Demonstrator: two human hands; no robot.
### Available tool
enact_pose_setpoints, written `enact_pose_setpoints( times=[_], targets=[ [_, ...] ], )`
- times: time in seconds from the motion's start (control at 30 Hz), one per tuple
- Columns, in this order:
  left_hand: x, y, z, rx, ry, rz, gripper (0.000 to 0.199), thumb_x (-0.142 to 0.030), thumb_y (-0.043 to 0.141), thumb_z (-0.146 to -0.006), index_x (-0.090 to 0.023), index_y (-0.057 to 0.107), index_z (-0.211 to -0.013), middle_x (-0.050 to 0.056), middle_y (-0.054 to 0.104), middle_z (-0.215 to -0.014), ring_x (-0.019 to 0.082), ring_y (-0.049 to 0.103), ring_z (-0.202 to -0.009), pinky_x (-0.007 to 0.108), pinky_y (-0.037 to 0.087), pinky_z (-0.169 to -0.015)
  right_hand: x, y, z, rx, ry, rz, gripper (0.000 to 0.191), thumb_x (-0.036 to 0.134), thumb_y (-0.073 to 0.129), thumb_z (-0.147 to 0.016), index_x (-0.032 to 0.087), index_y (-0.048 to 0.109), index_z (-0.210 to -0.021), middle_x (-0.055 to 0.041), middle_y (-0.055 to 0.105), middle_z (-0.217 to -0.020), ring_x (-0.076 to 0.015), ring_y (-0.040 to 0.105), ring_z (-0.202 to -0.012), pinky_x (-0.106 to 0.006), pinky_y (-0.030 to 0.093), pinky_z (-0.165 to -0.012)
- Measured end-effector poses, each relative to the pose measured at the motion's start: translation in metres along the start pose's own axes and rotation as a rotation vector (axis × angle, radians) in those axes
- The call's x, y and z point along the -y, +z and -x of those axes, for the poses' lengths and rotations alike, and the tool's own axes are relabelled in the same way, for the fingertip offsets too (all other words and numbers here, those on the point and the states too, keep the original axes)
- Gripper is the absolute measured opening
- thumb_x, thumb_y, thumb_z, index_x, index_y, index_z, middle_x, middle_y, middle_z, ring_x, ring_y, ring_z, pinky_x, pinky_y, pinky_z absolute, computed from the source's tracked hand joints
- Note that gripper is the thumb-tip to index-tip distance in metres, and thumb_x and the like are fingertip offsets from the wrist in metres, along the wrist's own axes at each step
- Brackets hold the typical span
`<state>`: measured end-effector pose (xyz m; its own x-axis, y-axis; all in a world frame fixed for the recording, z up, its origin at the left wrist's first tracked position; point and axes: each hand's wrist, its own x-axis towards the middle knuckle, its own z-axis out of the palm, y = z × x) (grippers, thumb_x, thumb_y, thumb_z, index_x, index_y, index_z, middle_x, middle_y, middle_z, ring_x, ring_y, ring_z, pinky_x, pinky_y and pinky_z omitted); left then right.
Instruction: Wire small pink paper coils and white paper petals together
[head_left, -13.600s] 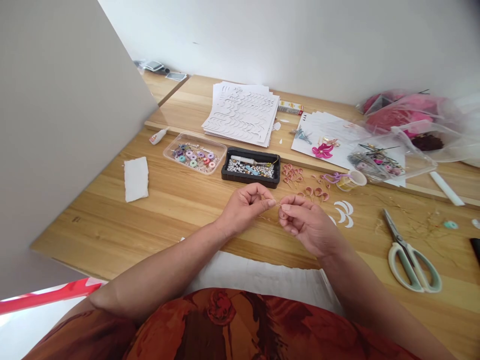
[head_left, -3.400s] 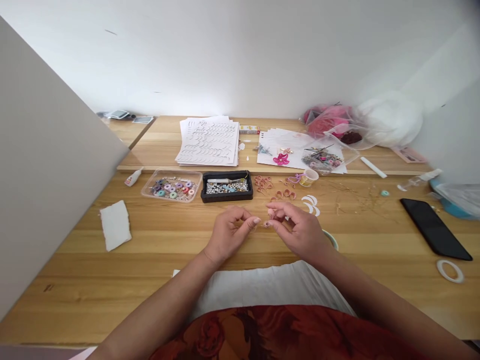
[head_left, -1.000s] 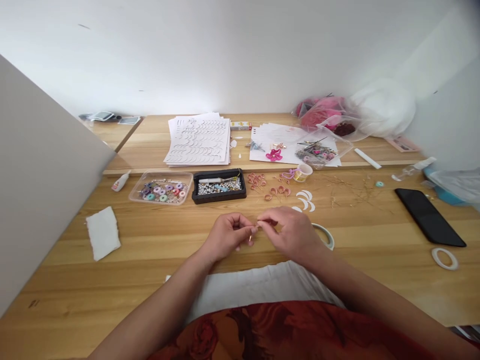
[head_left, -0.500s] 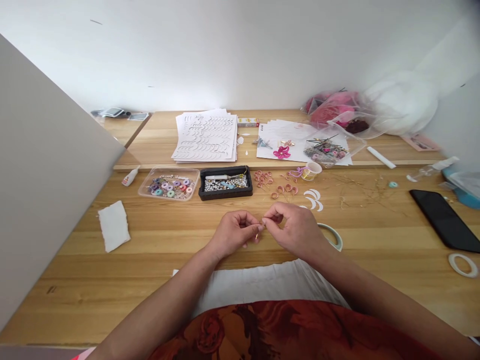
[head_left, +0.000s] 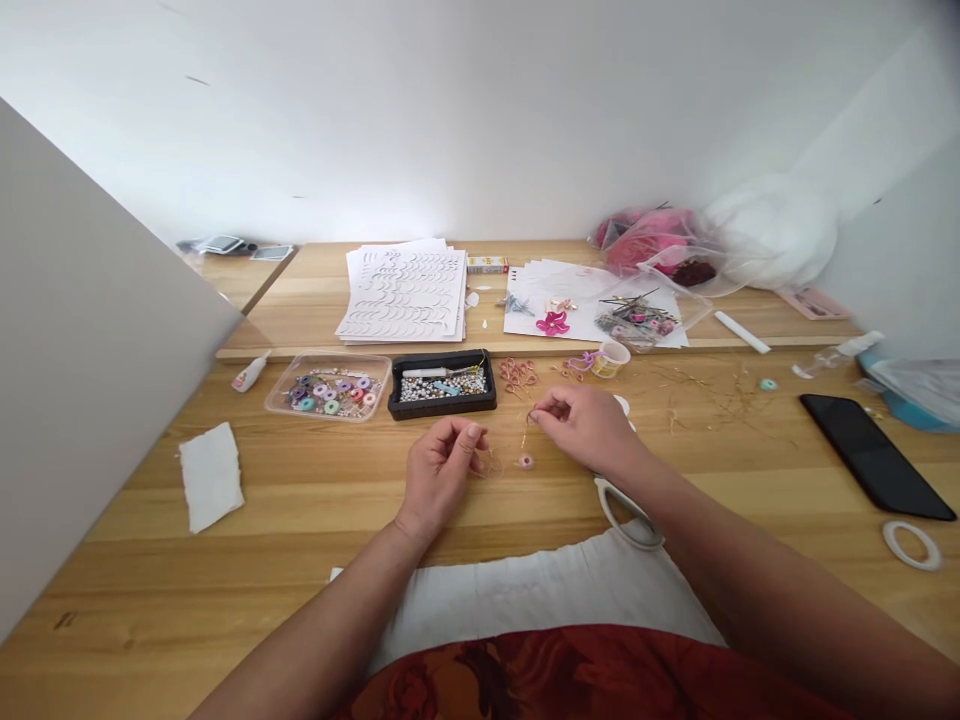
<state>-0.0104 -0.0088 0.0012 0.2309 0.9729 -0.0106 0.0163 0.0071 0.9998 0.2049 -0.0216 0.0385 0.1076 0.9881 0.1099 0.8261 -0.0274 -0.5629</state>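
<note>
My right hand (head_left: pixel 589 428) is closed in a pinch on a thin gold wire (head_left: pixel 523 432) near its upper end. The wire hangs down from the fingertips. At its lower end is a small pink spool-like piece (head_left: pixel 526 461), just above or on the table; I cannot tell which. My left hand (head_left: pixel 444 468) is to the left, fingers curled and thumb raised, with a fine loop of thread (head_left: pixel 491 462) at its fingertips. Beyond the hands lie several copper-pink wire loops (head_left: pixel 517 374). Under my right forearm is a white tape roll (head_left: pixel 634 530), partly covered.
A black tray of beads (head_left: pixel 405 407) and a clear box of beads (head_left: pixel 281 402) stand beyond my left hand. Paper sheets (head_left: pixel 405 290) lie on the back ledge. A black phone (head_left: pixel 874 455) and another tape roll (head_left: pixel 913 545) are at right. White tissue (head_left: pixel 211 478) lies left.
My hands have come apart, left hand moving left. The wire with the pink piece now hangs from my right hand. The tape roll has shifted left and nearer. The view has tilted slightly.
</note>
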Motion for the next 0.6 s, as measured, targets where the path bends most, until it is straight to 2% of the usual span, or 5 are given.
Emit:
enact_pose_setpoints(
  times=[0.17, 0.33, 0.5, 0.6],
  targets=[
    [0.006, -0.003, 0.0, 0.016, 0.073, -0.106, 0.032, -0.047, 0.063, -0.093, -0.017, 0.069, -0.082, 0.001, 0.068, -0.073, 0.011, 0.059, -0.059, 0.023, 0.048, -0.062, 0.001, 0.005, -0.03, 0.014, -0.101, 0.216, 0.011, 0.021, 0.069, -0.084, 0.021, 0.075, -0.076, -0.0049, 0.075, -0.074, -0.0212, 0.064, -0.072, -0.033, 0.041, -0.07],
    [0.007, -0.004, -0.001, -0.006, 0.091, -0.127, 0.03, -0.046, 0.06, -0.096, -0.018, 0.07, -0.094, 0.001, 0.067, -0.076, 0.01, 0.058, -0.057, 0.023, 0.048, -0.059, -0.002, 0.003, -0.043, -0.023, -0.09, 0.202, 0.017, 0.023, 0.062, -0.089, 0.022, 0.078, -0.082, -0.0052, 0.077, -0.079, -0.021, 0.064, -0.074, -0.032, 0.039, -0.069],
    [0.009, -0.008, -0.001, -0.017, 0.111, -0.13, 0.03, -0.045, 0.058, -0.098, -0.018, 0.069, -0.093, 0.0, 0.063, -0.072, 0.01, 0.056, -0.058, 0.022, 0.046, -0.058, -0.024, -0.024, -0.028, 0.004, -0.196, 0.192, 0.02, 0.026, 0.06, -0.09, 0.02, 0.075, -0.079, -0.0044, 0.073, -0.073, -0.02, 0.062, -0.068, -0.032, 0.038, -0.066],
    [0.011, -0.01, -0.001, -0.01, 0.142, -0.144, 0.031, -0.045, 0.057, -0.099, -0.018, 0.068, -0.087, -0.001, 0.06, -0.067, 0.01, 0.055, -0.058, 0.023, 0.045, -0.06, -0.047, -0.048, -0.006, 0.013, -0.207, 0.182, 0.021, 0.03, 0.058, -0.091, 0.02, 0.076, -0.084, -0.0047, 0.076, -0.081, -0.0204, 0.065, -0.075, -0.032, 0.042, -0.069]
  ],
)
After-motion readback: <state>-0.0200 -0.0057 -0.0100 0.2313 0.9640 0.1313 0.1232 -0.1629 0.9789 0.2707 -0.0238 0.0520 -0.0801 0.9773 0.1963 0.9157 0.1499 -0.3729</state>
